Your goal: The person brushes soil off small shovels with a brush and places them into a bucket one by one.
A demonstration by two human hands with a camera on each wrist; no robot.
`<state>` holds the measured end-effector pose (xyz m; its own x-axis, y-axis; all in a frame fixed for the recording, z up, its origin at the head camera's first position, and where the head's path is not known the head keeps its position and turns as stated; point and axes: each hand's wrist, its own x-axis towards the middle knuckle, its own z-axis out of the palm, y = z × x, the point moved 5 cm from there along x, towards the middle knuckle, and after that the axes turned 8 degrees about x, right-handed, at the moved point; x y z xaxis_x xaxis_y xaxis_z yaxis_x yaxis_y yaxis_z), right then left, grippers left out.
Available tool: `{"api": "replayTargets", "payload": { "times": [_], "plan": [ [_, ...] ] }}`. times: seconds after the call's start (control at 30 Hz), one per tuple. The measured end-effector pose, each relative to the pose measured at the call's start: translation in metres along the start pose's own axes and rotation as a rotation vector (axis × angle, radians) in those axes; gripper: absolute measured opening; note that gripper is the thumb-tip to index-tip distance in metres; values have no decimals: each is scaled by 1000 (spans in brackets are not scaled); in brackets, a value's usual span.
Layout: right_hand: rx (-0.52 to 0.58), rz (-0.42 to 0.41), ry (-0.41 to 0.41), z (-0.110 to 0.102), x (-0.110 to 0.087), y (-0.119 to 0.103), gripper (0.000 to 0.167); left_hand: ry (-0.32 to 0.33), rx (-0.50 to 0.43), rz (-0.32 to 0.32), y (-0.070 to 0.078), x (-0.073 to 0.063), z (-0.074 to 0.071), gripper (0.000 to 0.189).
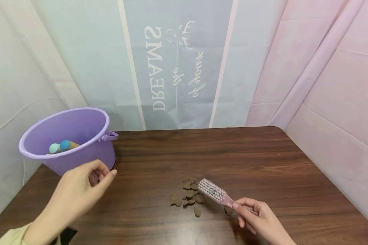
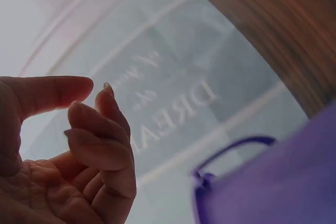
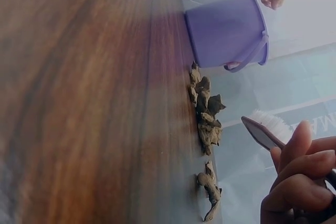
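Observation:
My right hand [image 1: 257, 217] grips a pink scrub brush [image 1: 213, 191] by its handle, with the white bristles turned upward. The brush head is held just above the table, beside a small heap of brown crumpled flakes [image 1: 188, 194]. In the right wrist view those flakes [image 3: 207, 114] look like curled dry pieces, and one lies apart from the heap. My left hand [image 1: 79, 185] hovers in front of the purple bucket [image 1: 79, 160] with fingers loosely bent. The left wrist view shows nothing between its thumb and fingers.
Inside the bucket are things with a blue end [image 1: 65, 145] and a pale green end [image 1: 54, 148]; their lower parts are hidden. The bucket's handle [image 1: 109, 136] hangs over its right side. A printed curtain [image 1: 184, 68] stands behind the dark wooden table [image 1: 248, 153].

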<state>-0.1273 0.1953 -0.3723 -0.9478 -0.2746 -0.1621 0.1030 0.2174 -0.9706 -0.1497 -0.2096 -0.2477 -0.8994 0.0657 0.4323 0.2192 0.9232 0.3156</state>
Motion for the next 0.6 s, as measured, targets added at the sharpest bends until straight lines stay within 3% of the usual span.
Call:
{"api": "replayTargets", "payload": {
  "times": [0.23, 0.5, 0.6],
  "plan": [
    [11, -64, -14, -1, 0, 2, 26, -39, -60, 21, 18, -20, 15, 19],
    [24, -45, 1, -2, -1, 3, 28, -75, -80, 27, 25, -40, 32, 21],
    [31, -74, 9, -3, -1, 4, 28, -74, -81, 30, 26, -46, 36, 21]
  ]
}}
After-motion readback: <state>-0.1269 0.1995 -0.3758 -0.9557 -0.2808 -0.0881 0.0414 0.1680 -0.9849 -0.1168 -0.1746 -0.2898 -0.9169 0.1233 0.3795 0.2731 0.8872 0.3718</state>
